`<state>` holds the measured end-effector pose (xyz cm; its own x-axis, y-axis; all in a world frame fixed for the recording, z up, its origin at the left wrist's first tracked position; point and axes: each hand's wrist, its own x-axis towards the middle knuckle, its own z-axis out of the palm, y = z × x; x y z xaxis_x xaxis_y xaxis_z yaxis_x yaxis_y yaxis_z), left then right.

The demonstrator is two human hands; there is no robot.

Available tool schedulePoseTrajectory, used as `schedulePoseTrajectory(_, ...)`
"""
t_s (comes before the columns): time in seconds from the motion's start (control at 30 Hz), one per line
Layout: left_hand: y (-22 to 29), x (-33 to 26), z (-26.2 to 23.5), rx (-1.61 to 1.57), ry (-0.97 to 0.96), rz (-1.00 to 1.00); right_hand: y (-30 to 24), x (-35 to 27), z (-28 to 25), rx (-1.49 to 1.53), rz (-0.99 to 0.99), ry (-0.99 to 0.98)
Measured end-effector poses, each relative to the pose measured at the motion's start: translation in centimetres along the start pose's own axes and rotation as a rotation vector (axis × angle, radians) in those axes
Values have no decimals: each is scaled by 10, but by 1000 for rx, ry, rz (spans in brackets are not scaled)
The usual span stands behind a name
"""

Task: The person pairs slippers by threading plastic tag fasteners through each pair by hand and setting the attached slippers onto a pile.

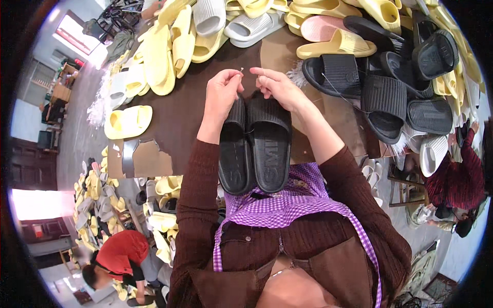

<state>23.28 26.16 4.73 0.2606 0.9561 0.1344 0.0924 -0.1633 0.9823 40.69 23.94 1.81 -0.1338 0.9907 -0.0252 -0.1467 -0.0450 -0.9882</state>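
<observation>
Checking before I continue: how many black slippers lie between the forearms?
2: the left slipper and the right slipper, side by side, heels toward the apron; any underneath would be hidden.

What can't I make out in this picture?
- Pale bit by the left hand: head view, too small to identify.
- Black slides: head view, toes partly behind that and the right hand.
- A yellow slide: head view, cut by top edge.
- Person in red: head view, finger detail too small.

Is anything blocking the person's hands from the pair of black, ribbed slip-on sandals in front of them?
Nothing visible: the left hand and right hand are at the far ends of the black, ribbed slip-on sandals. The other black sandals lie off to the right, out of the way.
</observation>
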Motion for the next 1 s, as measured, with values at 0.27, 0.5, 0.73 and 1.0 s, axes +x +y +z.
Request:
schedulePoseTrajectory(0.27,11,-2,11,-181,-41,-118,-5,-9,9,-42,-163,68)
schedulePoseTrajectory(0.5,4,-3,9,-280,-141,-240,-5,-15,15,-252,-195,182)
schedulePoseTrajectory(0.73,2,-5,13,-243,-147,-224,-3,-16,15,-304,-216,210)
schedulePoseTrajectory(1.0,-5,-4,16,-129,-124,-111,-4,-19,13,-394,-225,224)
